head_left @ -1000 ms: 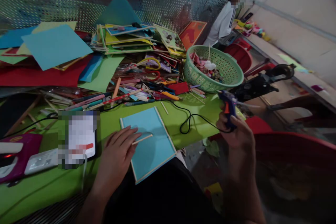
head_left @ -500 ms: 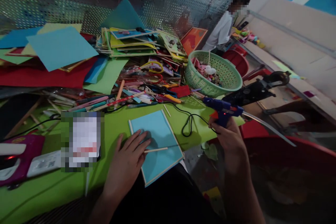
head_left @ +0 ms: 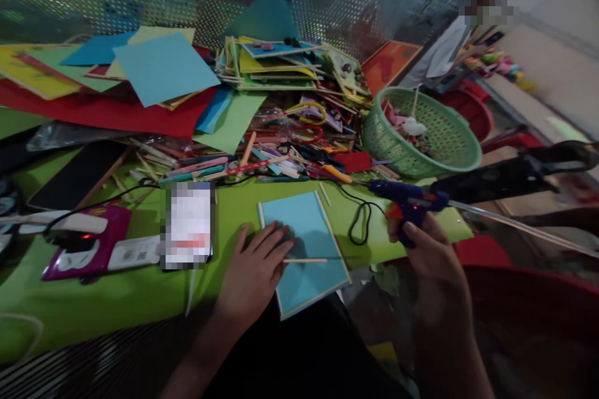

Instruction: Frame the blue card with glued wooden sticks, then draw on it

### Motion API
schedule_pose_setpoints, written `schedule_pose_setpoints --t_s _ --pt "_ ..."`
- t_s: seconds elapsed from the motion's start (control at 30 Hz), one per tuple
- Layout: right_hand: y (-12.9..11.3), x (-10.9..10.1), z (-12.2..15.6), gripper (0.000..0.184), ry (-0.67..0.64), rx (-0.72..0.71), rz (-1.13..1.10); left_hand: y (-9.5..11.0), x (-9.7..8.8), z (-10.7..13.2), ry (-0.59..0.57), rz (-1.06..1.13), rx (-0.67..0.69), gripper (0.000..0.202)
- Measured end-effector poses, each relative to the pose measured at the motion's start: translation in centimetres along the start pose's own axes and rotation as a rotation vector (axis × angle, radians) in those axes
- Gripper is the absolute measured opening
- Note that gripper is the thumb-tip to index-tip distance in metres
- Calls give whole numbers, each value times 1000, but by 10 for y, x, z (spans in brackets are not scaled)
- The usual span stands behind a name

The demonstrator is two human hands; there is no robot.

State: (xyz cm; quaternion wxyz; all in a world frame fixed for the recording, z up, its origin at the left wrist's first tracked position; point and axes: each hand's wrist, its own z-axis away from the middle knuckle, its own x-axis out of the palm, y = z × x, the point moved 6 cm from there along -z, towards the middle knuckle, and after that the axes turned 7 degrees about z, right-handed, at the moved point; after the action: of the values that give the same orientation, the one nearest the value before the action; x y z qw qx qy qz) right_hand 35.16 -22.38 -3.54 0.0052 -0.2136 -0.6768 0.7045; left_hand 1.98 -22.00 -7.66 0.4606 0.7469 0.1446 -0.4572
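Note:
My left hand [head_left: 255, 271] lies on a light blue card [head_left: 309, 249] edged with thin wooden sticks, on the green table [head_left: 112, 293]. Its fingers pinch a thin wooden stick [head_left: 306, 260] that lies across the card. To the right, past the table's edge, my right hand [head_left: 428, 252] grips a blue glue gun [head_left: 405, 199]. The gun's nozzle points left toward the card, and a glue stick juts out behind it. Its black cord [head_left: 358, 221] loops on the table.
A green basket [head_left: 421, 134] of small bits stands at the back right. Coloured paper sheets [head_left: 163, 68], framed cards and pencils are piled along the back. A phone [head_left: 187, 224] and a purple device [head_left: 88, 246] lie left. Another person [head_left: 449, 43] sits far right; a red tub [head_left: 538, 287] is below.
The view has swung left. My right hand turned the glue gun from upright to level, nozzle pointing left. The stick in my left hand slid further across the blue card.

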Motion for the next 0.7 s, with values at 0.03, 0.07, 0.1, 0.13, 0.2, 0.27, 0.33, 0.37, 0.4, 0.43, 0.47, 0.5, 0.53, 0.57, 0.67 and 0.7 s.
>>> schedule_pose_setpoints --t_s 0.03,0.07,0.1,0.13,0.2,0.27,0.33,0.37,0.4,0.43,0.47,0.5,0.53,0.57,0.67,0.7 --pt "-1 3 -1 23 -4 -9 -19 -1 1 0 13 -3 8 40" --pt "-2 7 -1 25 -11 -14 -35 -1 1 0 27 -6 15 39" --pt "-3 9 -1 26 -15 -15 -50 -2 2 1 43 -7 25 39" --pt "-3 11 -1 27 -18 -15 -63 -2 1 1 61 -7 33 39" --pt "-5 14 0 27 -24 -11 -80 -2 1 2 97 2 53 39" --pt "-7 15 1 28 -29 -7 -87 -2 1 2 114 11 65 39" --pt "-8 16 2 27 -33 6 -69 -3 2 3 124 9 69 39" --pt "-8 16 3 26 -43 22 -47 -2 2 3 128 1 70 39" --pt "-8 17 4 25 -54 43 -20 -2 2 2 130 -10 72 40" --pt "-7 17 5 25 -59 67 8 -1 2 2 127 -23 76 40" --pt "-6 17 7 25 -61 89 34 0 2 1 120 -35 81 40" --pt "-5 17 8 25 -69 111 57 2 2 1 107 -44 88 39" --pt "-4 17 8 25 -72 125 72 4 2 0 90 -46 93 39" --pt "-4 19 8 26 -90 133 86 6 2 0 76 -44 99 38" --pt "-2 29 6 32 -164 151 116 8 -1 2 98 -34 86 37" --pt "-2 34 4 34 -185 158 119 8 -2 3 125 -27 75 37"
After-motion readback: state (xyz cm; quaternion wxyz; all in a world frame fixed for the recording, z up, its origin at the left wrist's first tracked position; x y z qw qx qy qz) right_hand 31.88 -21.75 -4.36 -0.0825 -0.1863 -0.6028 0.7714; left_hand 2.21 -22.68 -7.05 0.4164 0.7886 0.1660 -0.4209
